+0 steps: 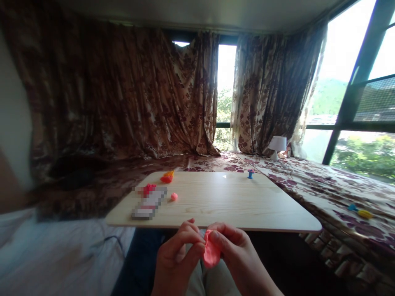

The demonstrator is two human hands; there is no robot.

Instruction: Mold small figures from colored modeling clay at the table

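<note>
My left hand (177,255) and my right hand (237,253) are together just below the near edge of a light wooden table (222,201). Both pinch a flattened pink piece of clay (211,251) between thumbs and fingers, left hand on its left edge, right hand on its top right. On the table lie a small pink ball (174,196), an orange lump (167,177), a red piece (149,189) next to a blurred-out patch, and a small blue figure (250,174) at the far side.
The table stands over a bed with a floral cover (324,185). A small white lamp (277,146) sits by the window. Blue and yellow bits (361,211) lie on the cover at right. Patterned curtains hang behind. A white sheet (46,255) is at left.
</note>
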